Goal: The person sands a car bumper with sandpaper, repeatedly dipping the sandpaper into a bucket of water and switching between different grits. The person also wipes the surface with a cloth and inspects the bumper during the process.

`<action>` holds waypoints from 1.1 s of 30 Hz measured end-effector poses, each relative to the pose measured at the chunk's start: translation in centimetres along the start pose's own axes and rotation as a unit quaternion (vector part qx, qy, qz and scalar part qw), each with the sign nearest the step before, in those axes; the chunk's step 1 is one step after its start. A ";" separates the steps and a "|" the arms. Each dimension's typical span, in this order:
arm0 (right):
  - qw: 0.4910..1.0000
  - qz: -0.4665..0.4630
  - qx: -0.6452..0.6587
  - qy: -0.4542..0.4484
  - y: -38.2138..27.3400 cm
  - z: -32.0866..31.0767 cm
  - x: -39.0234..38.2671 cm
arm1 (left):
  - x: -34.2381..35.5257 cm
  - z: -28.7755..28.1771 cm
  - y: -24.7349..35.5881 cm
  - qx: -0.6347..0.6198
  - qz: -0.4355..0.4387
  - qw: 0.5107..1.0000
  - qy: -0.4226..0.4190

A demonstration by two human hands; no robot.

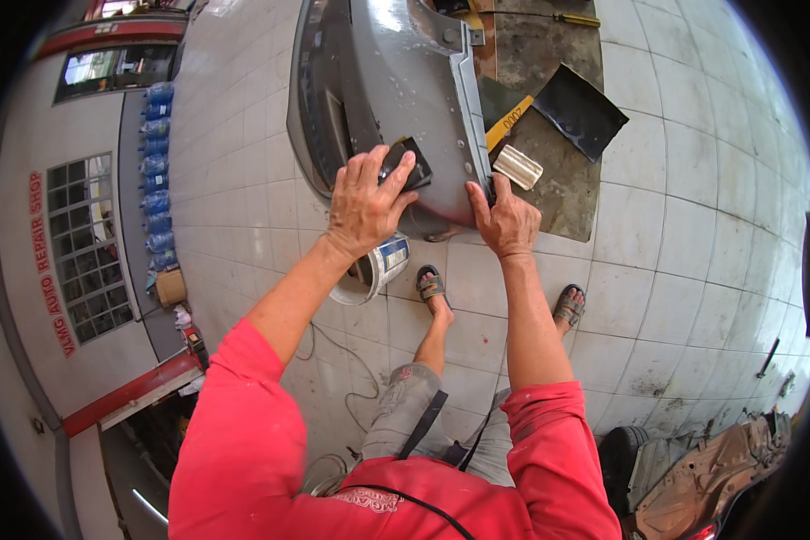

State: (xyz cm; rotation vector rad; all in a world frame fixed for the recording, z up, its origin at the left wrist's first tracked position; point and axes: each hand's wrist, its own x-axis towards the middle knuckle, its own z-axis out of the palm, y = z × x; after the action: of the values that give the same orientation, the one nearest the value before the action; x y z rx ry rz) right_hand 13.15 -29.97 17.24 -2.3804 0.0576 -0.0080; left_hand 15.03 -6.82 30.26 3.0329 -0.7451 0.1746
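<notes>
A grey car bumper point(414, 81) with water drops on its surface lies in front of me. My left hand point(364, 198) holds a folded piece of black sandpaper point(414, 164), its fingers closed over it and pressing it onto the bumper near the close end. At the bumper's right edge, my right hand point(508, 220) grips the rim with the thumb on top. Its other fingers are partly hidden behind the edge. Just beyond that hand lie a ribbed beige block point(517, 168), a yellow strip point(510, 121) and a black sheet point(580, 110).
A white bucket point(393, 256) stands on the tiled floor point(661, 225), below my left forearm. Under the loose items lies a stained dark board point(562, 202). A thin cord point(355, 393) trails left of my legs. Blue water bottles point(157, 166) line the left wall; car parts point(711, 477) lie at lower right.
</notes>
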 end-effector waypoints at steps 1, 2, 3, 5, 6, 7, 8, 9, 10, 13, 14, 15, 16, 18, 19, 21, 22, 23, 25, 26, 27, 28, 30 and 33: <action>1.000 0.000 0.000 0.003 0.0 0.0 -0.1 | 0.5 -0.6 -1.1 0.006 0.020 1.000 -0.002; 1.000 0.000 -0.001 0.007 0.0 -0.1 -0.1 | 2.0 -1.2 -2.9 0.010 0.041 0.999 -0.004; 1.000 -0.002 0.006 0.010 -0.4 0.1 0.1 | 4.0 -1.9 -4.8 0.022 0.061 0.998 -0.008; 1.000 -0.013 0.014 0.011 -1.5 0.5 -0.1 | 8.4 -2.0 -9.3 0.073 -0.006 0.997 0.040; 1.000 -0.014 0.012 0.011 -1.6 0.5 -0.3 | 9.3 -1.7 -9.7 0.098 -0.025 0.994 0.049; 1.000 -0.014 0.013 0.010 -1.7 0.6 -0.5 | 9.6 -1.4 -9.6 0.123 -0.044 0.990 0.058; 1.000 -0.015 0.016 0.009 -1.8 0.7 -0.5 | 8.1 -1.1 -8.7 0.109 -0.050 0.991 0.060; 1.000 -0.013 0.009 0.016 -1.1 0.4 -0.1 | 6.7 -0.8 -6.5 0.086 -0.050 0.993 0.068; 0.999 -0.021 0.002 0.033 -0.4 0.5 -0.1 | 4.3 -1.0 -4.3 0.055 -0.023 0.997 0.049; 1.000 -0.012 0.011 0.022 0.0 0.4 -0.1 | 0.7 -2.0 -3.6 0.018 0.043 0.999 -0.012; 0.999 -0.012 -0.007 0.032 0.4 0.6 -0.3 | 1.8 -1.8 -4.3 0.026 0.059 0.998 -0.009; 0.999 -0.016 -0.007 0.036 0.4 0.7 0.0 | 4.1 -2.1 -5.7 0.041 0.076 0.996 -0.004; 0.999 -0.017 -0.007 0.034 0.1 0.9 -0.5 | 6.2 -2.0 -7.5 0.057 0.043 0.997 0.006; 0.998 -0.032 0.010 0.056 -1.4 0.9 0.0 | 9.9 -2.0 -11.8 0.152 -0.010 0.988 0.026; 0.998 -0.032 0.014 0.052 -1.4 1.0 -0.1 | 11.5 -1.9 -12.3 0.166 -0.049 0.985 0.020; 0.998 -0.031 0.022 0.045 -1.2 1.0 0.1 | 12.0 -1.6 -11.3 0.147 -0.103 0.984 0.010; 0.998 -0.009 0.047 0.036 -1.1 0.2 0.3 | 11.3 -1.2 -10.0 0.065 -0.106 0.992 0.022; 0.997 0.013 0.074 0.028 -1.2 -0.6 0.5 | 9.4 -1.1 -8.4 -0.017 -0.107 0.994 0.033; 0.987 0.026 0.133 0.088 -0.6 -2.3 0.2 | 5.7 -1.7 -2.1 -0.095 -0.097 0.985 0.109; 0.972 0.008 0.180 0.149 -1.0 -2.6 -0.4 | 3.7 -2.7 0.6 -0.104 -0.110 0.981 0.118; 0.953 -0.011 0.222 0.205 -1.4 -2.6 -1.5 | 1.7 -2.7 3.0 -0.126 -0.129 0.977 0.114; 0.934 0.053 0.333 0.121 -3.6 -3.7 -3.2 | -0.3 -3.3 4.9 -0.139 -0.159 0.972 0.104; 0.816 0.154 0.557 -0.009 -6.8 -5.0 -6.2 | -2.5 -3.0 7.9 -0.133 -0.166 0.971 0.106; 0.862 0.222 0.445 -0.092 -9.7 -5.1 -9.0 | -4.6 -2.9 10.4 -0.190 -0.197 0.960 0.063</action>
State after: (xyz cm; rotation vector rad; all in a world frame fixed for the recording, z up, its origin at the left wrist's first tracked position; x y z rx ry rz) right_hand 4.42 -26.08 27.76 -1.3852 0.4165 0.3407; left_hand 5.82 -13.80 32.54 2.6954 -0.1325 0.1876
